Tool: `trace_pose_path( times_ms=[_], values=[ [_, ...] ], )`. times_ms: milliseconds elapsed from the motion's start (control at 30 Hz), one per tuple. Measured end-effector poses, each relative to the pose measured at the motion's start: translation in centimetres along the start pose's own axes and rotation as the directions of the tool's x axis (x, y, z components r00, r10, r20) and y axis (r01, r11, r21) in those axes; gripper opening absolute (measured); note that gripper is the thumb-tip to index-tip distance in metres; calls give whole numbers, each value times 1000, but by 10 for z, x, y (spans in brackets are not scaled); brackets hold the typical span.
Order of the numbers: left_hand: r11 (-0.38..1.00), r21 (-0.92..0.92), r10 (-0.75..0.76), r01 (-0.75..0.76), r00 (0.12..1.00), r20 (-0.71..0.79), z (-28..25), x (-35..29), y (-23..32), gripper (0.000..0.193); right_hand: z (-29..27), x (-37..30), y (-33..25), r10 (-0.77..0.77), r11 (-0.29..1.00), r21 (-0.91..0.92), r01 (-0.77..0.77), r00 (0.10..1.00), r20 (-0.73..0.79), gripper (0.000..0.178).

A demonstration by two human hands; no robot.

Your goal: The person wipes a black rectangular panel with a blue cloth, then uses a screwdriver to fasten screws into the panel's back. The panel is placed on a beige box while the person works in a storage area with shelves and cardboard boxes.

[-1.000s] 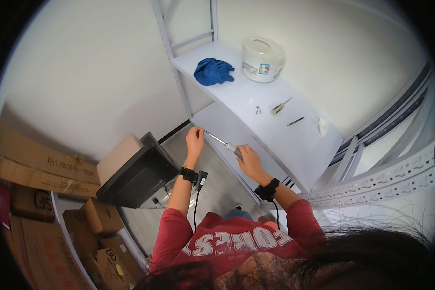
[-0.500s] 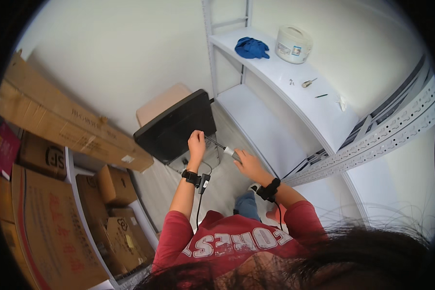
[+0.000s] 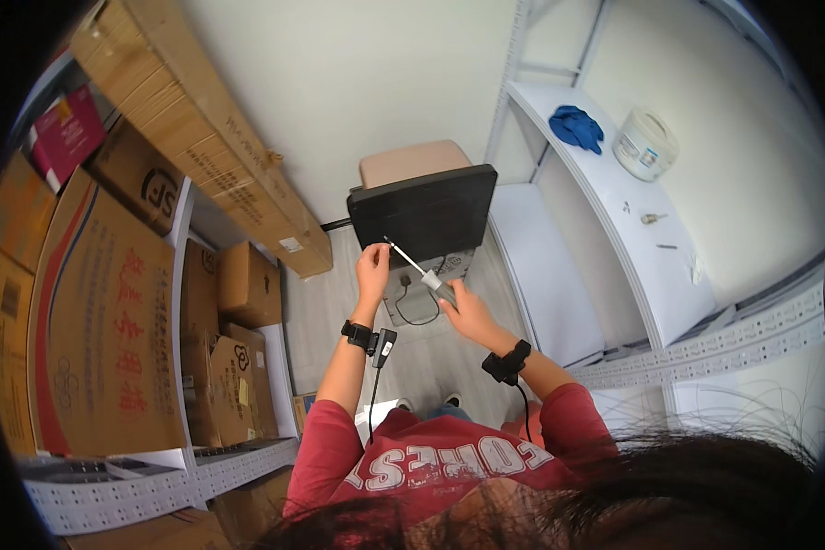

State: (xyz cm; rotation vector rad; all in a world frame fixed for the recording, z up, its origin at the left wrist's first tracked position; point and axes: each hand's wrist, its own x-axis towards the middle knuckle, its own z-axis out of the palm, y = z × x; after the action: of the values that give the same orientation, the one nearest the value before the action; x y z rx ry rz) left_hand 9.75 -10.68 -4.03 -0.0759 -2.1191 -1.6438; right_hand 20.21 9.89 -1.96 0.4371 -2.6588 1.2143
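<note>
My right hand [image 3: 467, 313] is wrapped round the grey handle of a screwdriver [image 3: 430, 279], whose metal shaft slants up and left. At the shaft's tip, the fingers of my left hand [image 3: 372, 269] are closed in a pinch. Whatever they hold, if anything, is too small to make out. Just beyond both hands stands a wide black panel [image 3: 422, 213] on a pale grey cabinet-like body. A dark cable with a plug [image 3: 406, 281] hangs down the side facing me. Behind the panel is a pinkish-beige rounded thing [image 3: 412, 163].
The white shelf [image 3: 605, 188] on the right bears a blue cloth [image 3: 576, 128], a white tub [image 3: 645, 145], a small tool [image 3: 653, 219] and small bits. Cardboard boxes [image 3: 110, 312] fill the left rack; a long carton [image 3: 206, 137] leans by the wall.
The view has swung, so the panel and shelves sit farther right in it. Both hands stay close together; the screwdriver's tip now shows beside my left fingertips.
</note>
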Motion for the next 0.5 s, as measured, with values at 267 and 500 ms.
trace_pose_path(
  times_ms=[267, 500],
  values=[
    [925, 324, 229, -196, 971, -69, -52, 45, -1, 44, 22, 30, -35, -37, 999, -30, 34, 995, -95, 31],
    [877, 220, 386, -427, 899, 207, -48, 96, -2, 55, 53, 42, -77, 139, 988, -43, -146, 980, -139, 32]
  ],
)
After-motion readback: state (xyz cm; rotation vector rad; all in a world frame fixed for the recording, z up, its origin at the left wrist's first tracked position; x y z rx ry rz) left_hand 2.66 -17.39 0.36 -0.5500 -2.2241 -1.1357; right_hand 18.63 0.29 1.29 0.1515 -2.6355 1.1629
